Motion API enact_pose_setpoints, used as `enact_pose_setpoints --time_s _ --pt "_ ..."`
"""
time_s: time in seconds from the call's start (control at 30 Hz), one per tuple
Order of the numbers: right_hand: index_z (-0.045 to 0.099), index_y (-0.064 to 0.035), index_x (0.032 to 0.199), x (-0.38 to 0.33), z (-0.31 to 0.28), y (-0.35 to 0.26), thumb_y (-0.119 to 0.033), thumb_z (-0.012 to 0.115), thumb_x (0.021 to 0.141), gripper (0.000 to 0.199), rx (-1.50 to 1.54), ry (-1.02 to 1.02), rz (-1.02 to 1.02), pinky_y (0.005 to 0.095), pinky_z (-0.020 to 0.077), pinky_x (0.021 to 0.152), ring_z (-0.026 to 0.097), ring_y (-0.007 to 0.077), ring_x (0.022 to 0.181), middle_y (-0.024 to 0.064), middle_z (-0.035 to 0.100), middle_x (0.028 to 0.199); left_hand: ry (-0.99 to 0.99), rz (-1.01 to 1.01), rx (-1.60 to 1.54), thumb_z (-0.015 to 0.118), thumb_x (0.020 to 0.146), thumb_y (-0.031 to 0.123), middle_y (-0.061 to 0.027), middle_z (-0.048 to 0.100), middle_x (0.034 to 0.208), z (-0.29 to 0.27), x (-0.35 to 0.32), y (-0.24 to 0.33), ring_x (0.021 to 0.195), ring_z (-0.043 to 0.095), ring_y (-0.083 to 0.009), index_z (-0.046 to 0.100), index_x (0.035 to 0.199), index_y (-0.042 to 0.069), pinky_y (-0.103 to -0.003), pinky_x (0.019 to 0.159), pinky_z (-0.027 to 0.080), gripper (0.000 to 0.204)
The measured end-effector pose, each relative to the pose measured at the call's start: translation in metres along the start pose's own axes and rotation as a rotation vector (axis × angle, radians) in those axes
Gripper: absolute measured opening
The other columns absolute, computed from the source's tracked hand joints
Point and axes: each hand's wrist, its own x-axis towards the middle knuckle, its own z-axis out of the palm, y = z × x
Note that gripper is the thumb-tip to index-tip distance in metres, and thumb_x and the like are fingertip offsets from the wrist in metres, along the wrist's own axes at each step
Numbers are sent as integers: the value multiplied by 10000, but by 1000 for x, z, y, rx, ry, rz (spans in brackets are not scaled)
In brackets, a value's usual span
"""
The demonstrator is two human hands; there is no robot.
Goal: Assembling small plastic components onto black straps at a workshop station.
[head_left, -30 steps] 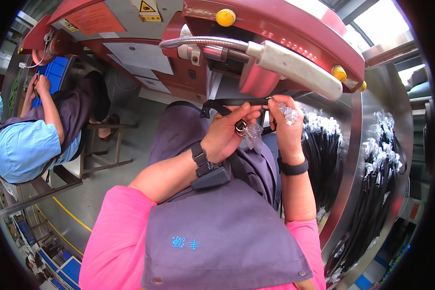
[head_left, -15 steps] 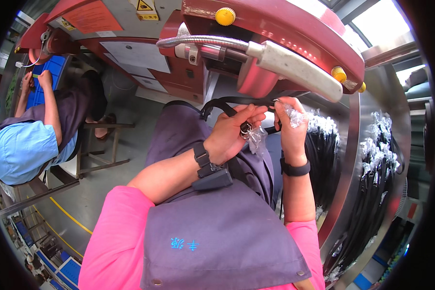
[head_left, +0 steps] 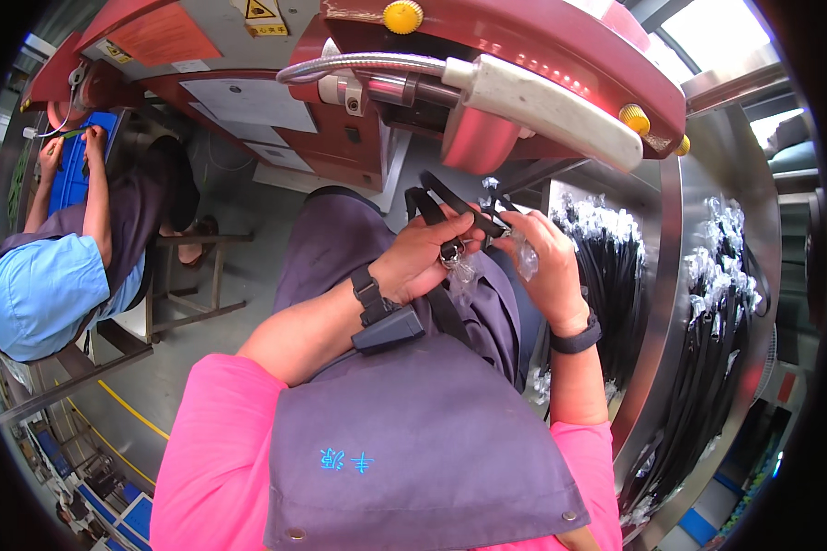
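Observation:
In front of my lap, my left hand (head_left: pixel 418 264) is closed around a black strap (head_left: pixel 446 197), with the thumb on top. The strap bends into loops above the fingers. A metal clasp (head_left: pixel 451 250) hangs at this hand, with a crumpled clear plastic wrap (head_left: pixel 464 275) below it. Close on the right, my right hand (head_left: pixel 549 271) pinches the same strap between bent fingers. Another bit of clear plastic (head_left: pixel 526 257) shows by its fingers, and a small wrapped end sticks up above. The exact grip of the right fingertips is partly hidden.
A red machine (head_left: pixel 560 55) with a pale handle (head_left: pixel 551 115) and red roller (head_left: pixel 478 138) overhangs my hands. Black straps with plastic-wrapped ends hang in bundles (head_left: pixel 606 275) at the right, beside a metal post. At the left, a co-worker in a blue shirt (head_left: pixel 50 285) sits by a blue bin.
The strap ran fairly level between my hands; now it is bent into raised loops. My right hand has come down and turned inward. My left hand has shifted slightly left.

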Motion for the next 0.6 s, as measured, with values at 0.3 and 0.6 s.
enact_pose_setpoints --time_s 0.3,0.6 --pt "577 -19 887 6 7 2 1 705 769 176 83 152 144 325 449 594 583 252 649 111 580 729 8 137 24 636 894 96 -124 663 1039 8 -2 2 944 654 -206 631 1032 17 -290 827 529 159" --pt "604 -21 900 18 32 2 -51 658 867 70 659 295 438 196 381 486 489 35 545 6 611 673 17 158 -132 603 917 88 -139 660 1046 18 -4 8 1007 651 -212 627 1010 11 -287 832 541 123"
